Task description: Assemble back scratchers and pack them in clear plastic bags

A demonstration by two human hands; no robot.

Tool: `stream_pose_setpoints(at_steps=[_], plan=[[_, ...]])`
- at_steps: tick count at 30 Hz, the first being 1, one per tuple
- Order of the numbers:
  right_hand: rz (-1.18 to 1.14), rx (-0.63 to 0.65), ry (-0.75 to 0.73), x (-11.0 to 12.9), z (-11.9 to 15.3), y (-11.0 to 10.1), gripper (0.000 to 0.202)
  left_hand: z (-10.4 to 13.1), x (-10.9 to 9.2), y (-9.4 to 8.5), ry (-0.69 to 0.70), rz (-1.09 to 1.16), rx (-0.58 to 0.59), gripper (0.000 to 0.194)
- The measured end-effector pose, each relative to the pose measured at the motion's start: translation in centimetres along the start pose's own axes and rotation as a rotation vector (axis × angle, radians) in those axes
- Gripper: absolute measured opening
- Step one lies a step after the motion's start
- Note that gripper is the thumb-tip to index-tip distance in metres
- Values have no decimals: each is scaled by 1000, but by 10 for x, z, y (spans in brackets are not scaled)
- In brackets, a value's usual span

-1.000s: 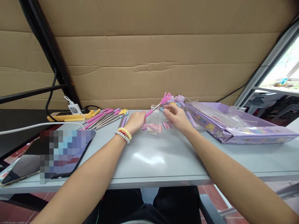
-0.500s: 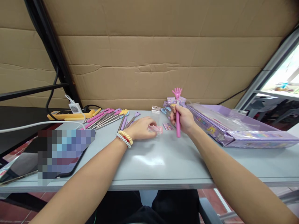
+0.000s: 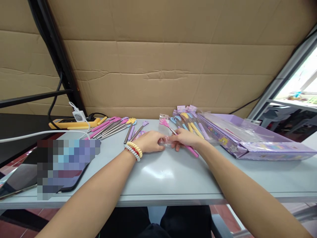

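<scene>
The left hand (image 3: 151,142) is almost closed, with its thumb and fingers in a narrow pinch on the lower end of a clear flat plastic bag (image 3: 163,116), which lies on the pale grey table (image 3: 159,180) and has its top end pointing to the cardboard wall (image 3: 160,56). The right hand (image 3: 185,138) holds a pink hand-shaped stick with a metal rod (image 3: 172,130), and its fingers also reach the lower end of this bag. The stick lies slanted: its small pink palm is over the bag, and its pink handle comes out below the right hand, toward the near edge of the table. Two braided bracelets (image 3: 133,150) are around the left wrist. Just beside the left hand is a short stick with a purple palm (image 3: 140,129); farther left lies a pile of pink, purple, yellow and blue sticks (image 3: 111,127), near a yellow power strip (image 3: 74,123). To the right of the bag, several coloured sticks in clear packets (image 3: 192,125) lie beside an open purple printed box (image 3: 231,140). A dark flat tablet (image 3: 76,180) lies at the left side of the table.
</scene>
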State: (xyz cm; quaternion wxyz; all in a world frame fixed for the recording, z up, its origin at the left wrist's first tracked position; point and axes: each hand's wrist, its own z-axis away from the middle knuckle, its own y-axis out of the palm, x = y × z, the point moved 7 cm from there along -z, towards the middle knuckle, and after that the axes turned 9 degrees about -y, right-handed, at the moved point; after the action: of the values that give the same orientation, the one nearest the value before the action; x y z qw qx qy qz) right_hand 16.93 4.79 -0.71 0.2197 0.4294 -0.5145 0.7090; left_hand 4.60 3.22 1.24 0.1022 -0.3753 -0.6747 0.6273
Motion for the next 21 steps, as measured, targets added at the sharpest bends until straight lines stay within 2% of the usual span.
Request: stream_pose_setpoints(at_steps=[2, 7, 9, 13, 18, 21], plan=[[-38, -36, -28, 2, 0, -2, 29, 0, 0, 2, -1, 22, -3, 22], [-191, -112, -46, 4, 0, -3, 39, -2, 0, 5, -1, 69, -34, 31], [-252, -135, -42, 5, 0, -3, 41, -3, -1, 5, 7, 76, -47, 26], [-345, -149, -64, 8, 0, -2, 45, -3, -8, -3, 59, 38, -159, 13], [-415, -159, -104, 9, -3, -4, 38, 2, -18, -15, 167, 59, -315, 21], [-412, -165, -154, 9, -4, -5, 39, 5, -21, -14, 166, 16, -333, 23]])
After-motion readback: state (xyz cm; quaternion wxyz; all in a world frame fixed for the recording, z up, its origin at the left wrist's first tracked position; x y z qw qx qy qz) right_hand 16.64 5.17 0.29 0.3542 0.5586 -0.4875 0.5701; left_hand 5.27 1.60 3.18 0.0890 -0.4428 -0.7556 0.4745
